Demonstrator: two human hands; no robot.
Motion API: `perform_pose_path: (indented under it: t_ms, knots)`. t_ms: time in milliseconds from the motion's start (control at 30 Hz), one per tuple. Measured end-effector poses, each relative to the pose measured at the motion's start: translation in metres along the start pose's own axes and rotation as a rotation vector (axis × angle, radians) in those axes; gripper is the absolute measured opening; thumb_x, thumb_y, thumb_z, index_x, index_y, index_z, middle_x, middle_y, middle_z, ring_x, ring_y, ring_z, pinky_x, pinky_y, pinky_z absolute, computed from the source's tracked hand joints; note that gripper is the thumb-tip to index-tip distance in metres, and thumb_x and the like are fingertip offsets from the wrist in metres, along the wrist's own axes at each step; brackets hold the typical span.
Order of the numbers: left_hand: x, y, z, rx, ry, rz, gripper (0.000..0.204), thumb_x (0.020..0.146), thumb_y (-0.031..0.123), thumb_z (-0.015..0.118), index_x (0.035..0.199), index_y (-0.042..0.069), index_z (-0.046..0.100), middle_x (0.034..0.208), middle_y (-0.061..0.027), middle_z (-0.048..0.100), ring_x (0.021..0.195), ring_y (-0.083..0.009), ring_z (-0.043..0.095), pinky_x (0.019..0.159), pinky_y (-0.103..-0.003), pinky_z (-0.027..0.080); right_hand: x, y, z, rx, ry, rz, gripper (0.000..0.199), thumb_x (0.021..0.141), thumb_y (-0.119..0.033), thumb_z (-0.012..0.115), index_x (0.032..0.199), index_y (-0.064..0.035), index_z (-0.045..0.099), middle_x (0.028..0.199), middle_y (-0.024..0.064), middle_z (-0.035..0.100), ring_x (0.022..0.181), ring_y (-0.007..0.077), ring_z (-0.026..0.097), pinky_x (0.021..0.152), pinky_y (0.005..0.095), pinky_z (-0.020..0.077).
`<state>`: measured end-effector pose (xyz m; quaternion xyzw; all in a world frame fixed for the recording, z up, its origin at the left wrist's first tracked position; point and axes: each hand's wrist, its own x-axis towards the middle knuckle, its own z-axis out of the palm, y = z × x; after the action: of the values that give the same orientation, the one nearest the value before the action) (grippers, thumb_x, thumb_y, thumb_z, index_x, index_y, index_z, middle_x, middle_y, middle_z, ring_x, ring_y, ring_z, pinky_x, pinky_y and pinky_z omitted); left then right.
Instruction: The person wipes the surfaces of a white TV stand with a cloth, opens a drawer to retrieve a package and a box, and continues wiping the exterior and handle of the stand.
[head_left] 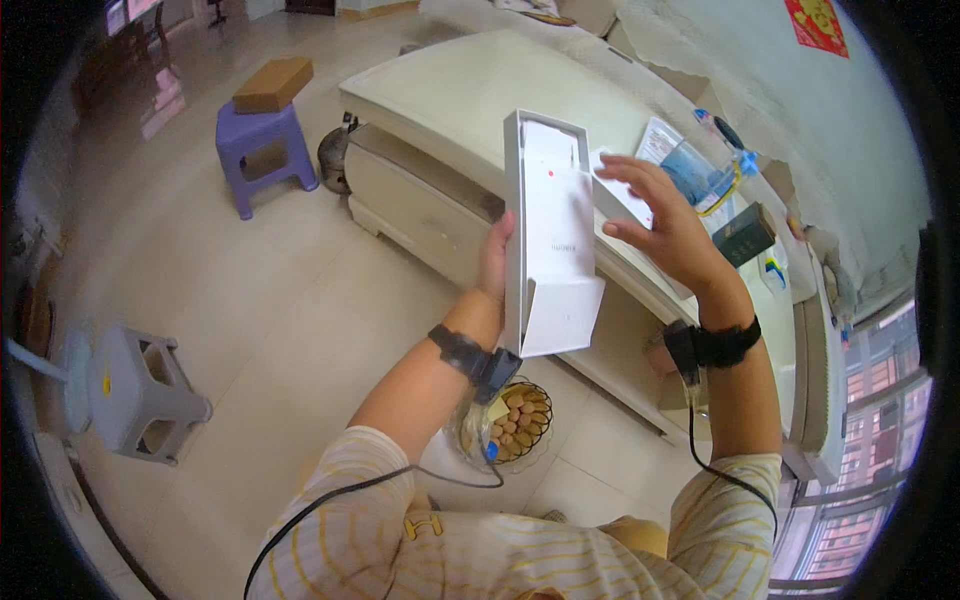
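Note:
My left hand point(494, 258) grips a long, narrow white cardboard box point(515, 215) from its left side. The thumb shows at the box's edge, and the other fingers are hidden behind it. Inside the box lies a white paper insert point(560, 225) with a small red dot, and a white flap point(564, 316) sticks up at the near end. My right hand point(662, 218) is just right of the box, fingers apart and holding nothing. Behind the right hand, another white box piece point(622, 190) rests on the cream table point(450, 90).
On the table's right side stand a clear blue container point(690, 172) and a dark green box point(745, 236). A purple stool point(262, 150) carries a brown carton point(273, 84). A grey stool point(150, 395) stands at left. Below my arms sits a basket of walnuts point(520, 420). Cables run from both wristbands.

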<state>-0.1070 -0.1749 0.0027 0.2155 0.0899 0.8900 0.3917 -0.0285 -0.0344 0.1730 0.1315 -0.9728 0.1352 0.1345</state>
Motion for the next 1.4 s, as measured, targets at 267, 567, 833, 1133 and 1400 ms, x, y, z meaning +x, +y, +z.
perform_pose_path:
  t_ms: [267, 567, 833, 1133, 1400]
  knots:
    - [-0.001, -0.018, 0.012, -0.064, -0.069, -0.042, 0.084, 0.081, 0.062, 0.052, 0.143, 0.008, 0.031, 0.135, -0.0192, 0.046, 0.119, -0.0326, 0.052, 0.099, -0.046, 0.046, -0.021, -0.017, 0.009, -0.034, -0.048, 0.058, 0.084, 0.06, -0.002, 0.083, 0.135, -0.0138, 0.046, 0.135, 0.0121, 0.045, 0.125, 0.0324, 0.042, 0.106, 0.0401, 0.0369]
    - [0.001, -0.027, 0.014, -0.109, -0.037, -0.064, 0.089, 0.079, 0.067, 0.05, 0.142, 0.006, 0.033, 0.132, -0.0194, 0.049, 0.119, -0.0326, 0.052, 0.098, -0.044, 0.047, -0.035, 0.02, -0.027, 0.832, 0.061, 0.224, 0.056, 0.069, 0.002, 0.075, 0.121, -0.0072, 0.057, 0.111, 0.004, 0.058, 0.105, 0.0172, 0.056, 0.094, 0.0327, 0.0462]
    - [0.001, -0.028, 0.007, -0.191, -0.059, -0.079, 0.08, 0.081, 0.061, 0.054, 0.138, 0.006, 0.039, 0.13, -0.0163, 0.052, 0.117, -0.0303, 0.053, 0.1, -0.046, 0.043, -0.062, 0.057, -0.035, 0.969, 0.18, 0.201, 0.055, 0.068, -0.002, 0.079, 0.119, -0.0062, 0.059, 0.111, 0.0046, 0.062, 0.1, 0.016, 0.06, 0.086, 0.0316, 0.0515]
    - [0.004, -0.032, 0.004, -0.13, -0.072, -0.07, 0.085, 0.079, 0.06, 0.06, 0.139, 0.005, 0.037, 0.13, -0.0168, 0.051, 0.117, -0.0304, 0.053, 0.101, -0.045, 0.043, -0.073, 0.073, -0.033, 0.974, 0.134, 0.199, 0.058, 0.066, -0.004, 0.081, 0.12, -0.0056, 0.06, 0.11, 0.0041, 0.063, 0.1, 0.0157, 0.06, 0.086, 0.0298, 0.05]
    - [0.002, -0.031, 0.008, -0.123, -0.073, -0.062, 0.083, 0.081, 0.06, 0.058, 0.139, 0.004, 0.037, 0.131, -0.0177, 0.051, 0.118, -0.0306, 0.053, 0.1, -0.044, 0.044, -0.047, 0.047, -0.027, 0.855, 0.15, 0.257, 0.064, 0.066, -0.009, 0.081, 0.125, -0.0055, 0.057, 0.115, 0.0069, 0.062, 0.103, 0.0174, 0.059, 0.093, 0.0313, 0.0466]
